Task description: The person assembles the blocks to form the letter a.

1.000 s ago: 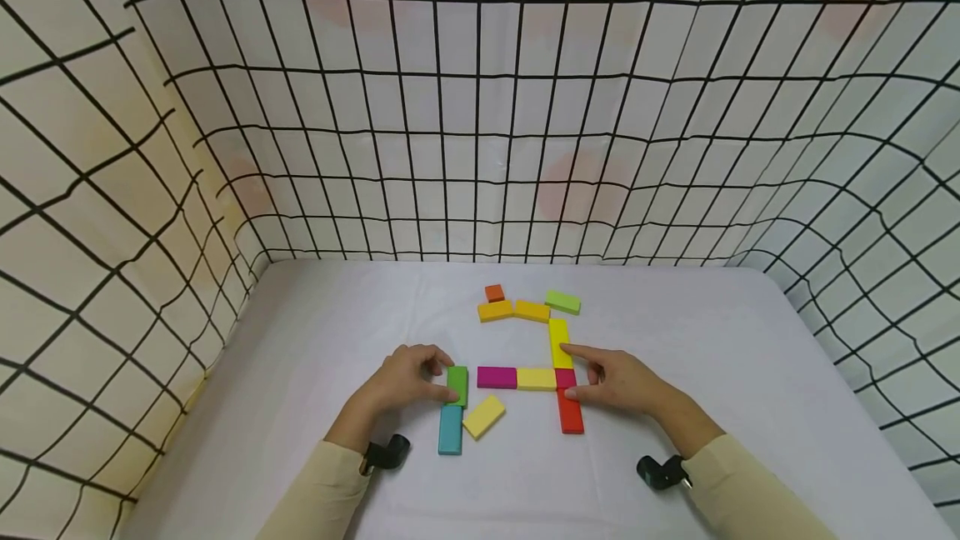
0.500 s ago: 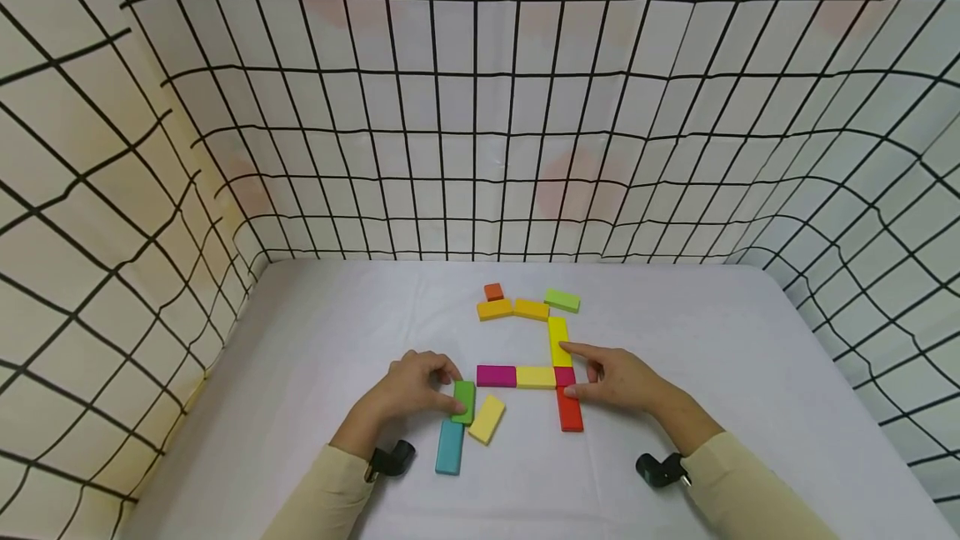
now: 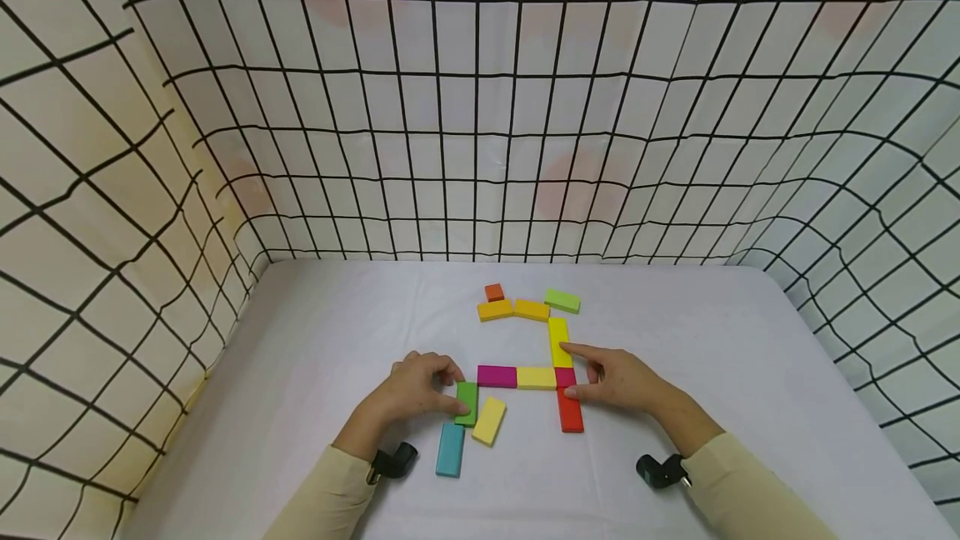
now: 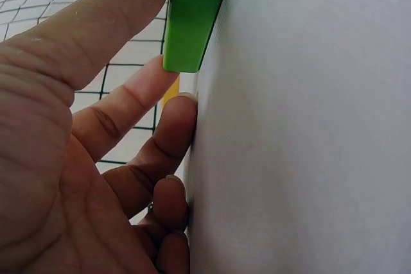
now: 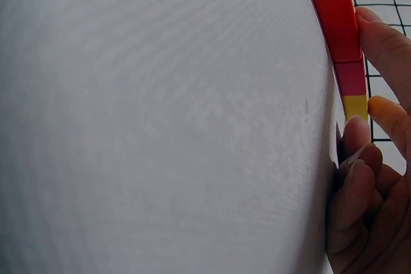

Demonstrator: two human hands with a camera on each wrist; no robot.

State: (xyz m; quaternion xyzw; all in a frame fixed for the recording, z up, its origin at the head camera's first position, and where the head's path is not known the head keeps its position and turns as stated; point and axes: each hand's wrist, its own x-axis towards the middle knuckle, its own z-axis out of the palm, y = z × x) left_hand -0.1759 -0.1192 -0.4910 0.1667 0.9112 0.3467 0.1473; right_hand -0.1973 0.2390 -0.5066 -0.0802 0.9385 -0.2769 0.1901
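My left hand (image 3: 415,387) pinches a green block (image 3: 467,404) between thumb and index finger. The block's far right corner is by the left end of a magenta block (image 3: 497,377). Just nearer lies a teal block (image 3: 450,450), and a loose pale yellow block (image 3: 489,422) lies slanted to the right of the green one. My right hand (image 3: 621,380) rests its index fingertip on a bright yellow block (image 3: 558,332) and its thumb by the red block (image 3: 571,415); its other fingers are bent under, as the right wrist view shows.
A second pale yellow block (image 3: 536,378) and a small crimson block (image 3: 565,377) continue the magenta row. Farther back lie two amber blocks (image 3: 495,311), an orange block (image 3: 494,292) and a lime block (image 3: 562,300). A black wire grid (image 3: 480,132) surrounds the white table (image 3: 315,323).
The left hand has shifted the green block nearer and to the right. The teal block has slid nearer, and the loose pale yellow block has turned. The right hand keeps its place.
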